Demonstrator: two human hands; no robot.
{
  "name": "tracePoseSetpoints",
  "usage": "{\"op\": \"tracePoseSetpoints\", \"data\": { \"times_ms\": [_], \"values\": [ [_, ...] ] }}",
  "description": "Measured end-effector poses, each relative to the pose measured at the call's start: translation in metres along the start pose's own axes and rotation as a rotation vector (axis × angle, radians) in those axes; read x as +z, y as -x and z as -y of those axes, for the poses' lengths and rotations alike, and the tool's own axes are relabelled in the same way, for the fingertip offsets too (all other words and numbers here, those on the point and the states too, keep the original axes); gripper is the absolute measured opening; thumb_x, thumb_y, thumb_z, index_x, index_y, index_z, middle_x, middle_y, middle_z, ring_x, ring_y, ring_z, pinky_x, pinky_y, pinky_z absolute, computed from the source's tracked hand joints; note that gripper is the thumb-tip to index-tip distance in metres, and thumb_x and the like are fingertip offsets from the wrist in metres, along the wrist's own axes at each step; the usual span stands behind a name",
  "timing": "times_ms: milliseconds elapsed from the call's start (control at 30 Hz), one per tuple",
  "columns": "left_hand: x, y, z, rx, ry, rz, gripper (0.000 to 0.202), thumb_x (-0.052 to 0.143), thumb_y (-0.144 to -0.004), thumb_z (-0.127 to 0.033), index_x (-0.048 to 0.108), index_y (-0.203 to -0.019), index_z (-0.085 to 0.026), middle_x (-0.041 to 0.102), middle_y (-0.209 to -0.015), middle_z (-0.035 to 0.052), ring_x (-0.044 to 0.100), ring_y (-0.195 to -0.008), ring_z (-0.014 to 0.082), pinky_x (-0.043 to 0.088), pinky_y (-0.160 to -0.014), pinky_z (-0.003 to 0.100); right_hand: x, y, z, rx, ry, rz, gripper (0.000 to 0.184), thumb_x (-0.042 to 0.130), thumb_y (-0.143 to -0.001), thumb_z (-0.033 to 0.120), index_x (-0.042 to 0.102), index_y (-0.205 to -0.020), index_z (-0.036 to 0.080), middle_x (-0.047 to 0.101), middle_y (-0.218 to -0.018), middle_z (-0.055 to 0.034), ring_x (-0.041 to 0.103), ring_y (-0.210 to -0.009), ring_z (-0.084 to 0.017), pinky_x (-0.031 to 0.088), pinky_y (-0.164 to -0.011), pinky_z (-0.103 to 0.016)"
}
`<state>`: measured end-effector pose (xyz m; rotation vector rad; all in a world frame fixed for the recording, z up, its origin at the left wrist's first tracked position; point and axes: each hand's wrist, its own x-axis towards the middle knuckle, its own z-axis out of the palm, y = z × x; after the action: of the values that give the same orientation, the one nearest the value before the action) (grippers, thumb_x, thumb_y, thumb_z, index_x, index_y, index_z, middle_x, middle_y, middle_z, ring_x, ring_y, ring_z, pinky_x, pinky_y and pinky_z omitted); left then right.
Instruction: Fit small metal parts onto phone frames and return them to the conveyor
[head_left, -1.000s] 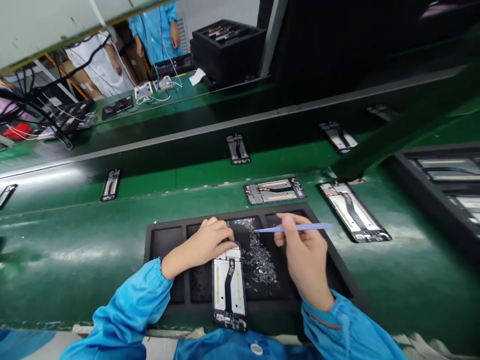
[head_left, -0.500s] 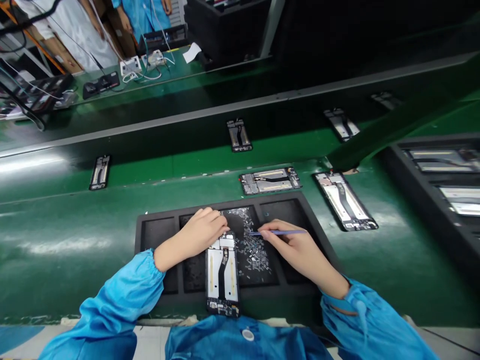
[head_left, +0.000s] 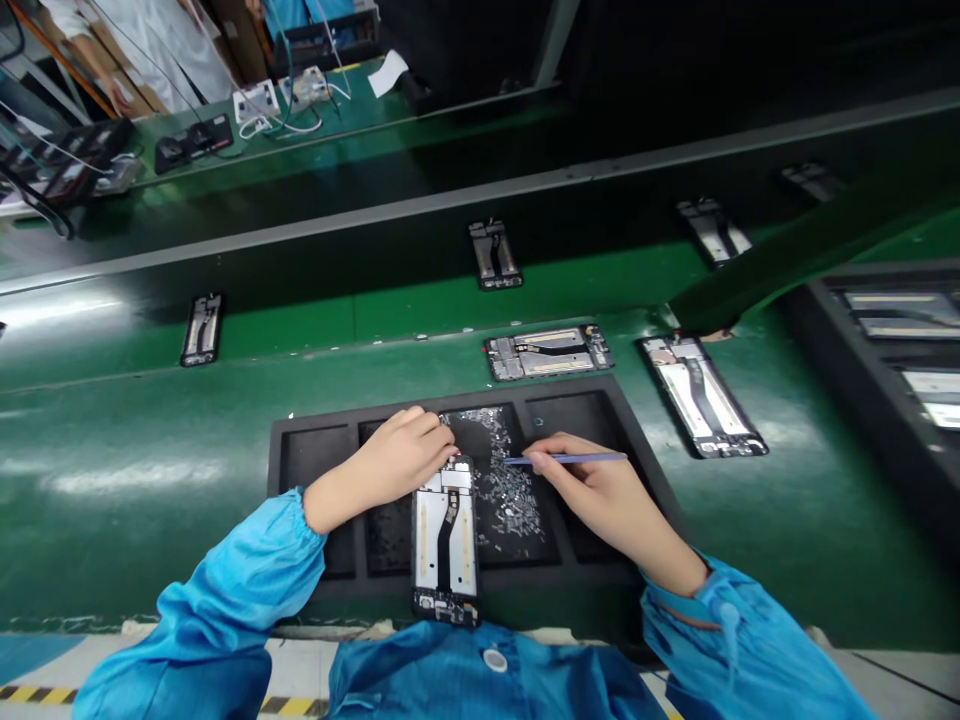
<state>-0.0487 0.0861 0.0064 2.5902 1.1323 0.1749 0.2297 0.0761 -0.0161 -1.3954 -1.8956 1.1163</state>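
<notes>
My left hand grips the upper end of a smartphone mid-frame, which has white panels and a black centre strip. The frame lies across the front of a black foam tray, its lower end past the tray's edge. My right hand pinches a slim blue plastic pick. The pick's tip points left, just above a scatter of tiny screws and parts in the tray's dark compartment. Part of the frame's top is hidden under my left fingers.
Several more phone frames lie on the green conveyor belt, including one and another. A black tray of parts sits at the right. Up at the far left, a person in white stands beyond a bench with cables.
My right hand has dropped lower and flatter since a second ago, and the pick now lies more level. The whole scene has shifted upward in view, and my left hand stays on the frame.
</notes>
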Motion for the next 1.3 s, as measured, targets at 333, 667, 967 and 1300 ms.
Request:
{"op": "tracePoseSetpoints", "data": {
  "times_ms": [333, 667, 967, 1300],
  "values": [
    [-0.001, 0.0, 0.0, 0.009, -0.006, -0.002, 0.037, 0.033, -0.109, -0.031, 0.065, -0.104, -0.014, 0.06, -0.092, 0.0078, 0.053, -0.087, 0.0204, 0.046, -0.086, 0.034, -0.005, -0.006, 0.008, -0.059, 0.04, 0.078, 0.024, 0.06, -0.096, 0.042, 0.071, -0.087, 0.023, 0.074, -0.088, -0.0051, 0.07, -0.084, -0.023, 0.054, -0.075, -0.034],
    [0.004, 0.017, -0.022, -0.101, -0.094, -0.088, 0.03, 0.037, -0.106, -0.023, 0.065, -0.108, -0.012, 0.063, -0.1, 0.012, 0.057, -0.095, 0.0242, 0.049, -0.086, 0.039, -0.005, 0.003, 0.041, -0.177, 0.037, -0.046, 0.013, 0.061, -0.096, 0.033, 0.072, -0.093, 0.026, 0.074, -0.087, -0.003, 0.071, -0.078, -0.02, 0.055, -0.069, -0.03],
    [0.028, 0.057, -0.099, 0.016, -0.307, -0.022, 0.081, 0.048, -0.091, -0.073, 0.049, -0.139, -0.009, 0.05, -0.141, 0.0276, 0.05, -0.128, 0.0474, 0.036, -0.104, 0.057, 0.044, -0.038, 0.089, -0.141, 0.046, -0.071, 0.035, 0.057, -0.097, 0.048, 0.065, -0.073, 0.024, 0.062, -0.052, 0.0015, 0.058, -0.044, -0.014, 0.044, -0.048, -0.028],
    [0.031, 0.056, -0.092, 0.055, -0.319, -0.065, 0.074, 0.044, -0.096, -0.067, 0.053, -0.137, -0.006, 0.054, -0.136, 0.0264, 0.053, -0.124, 0.0475, 0.036, -0.103, 0.06, 0.076, -0.064, 0.065, -0.389, -0.001, 0.149, 0.039, 0.054, -0.097, 0.051, 0.069, -0.073, 0.025, 0.071, -0.071, -0.0047, 0.068, -0.067, -0.02, 0.056, -0.068, -0.035]
  ]
}}
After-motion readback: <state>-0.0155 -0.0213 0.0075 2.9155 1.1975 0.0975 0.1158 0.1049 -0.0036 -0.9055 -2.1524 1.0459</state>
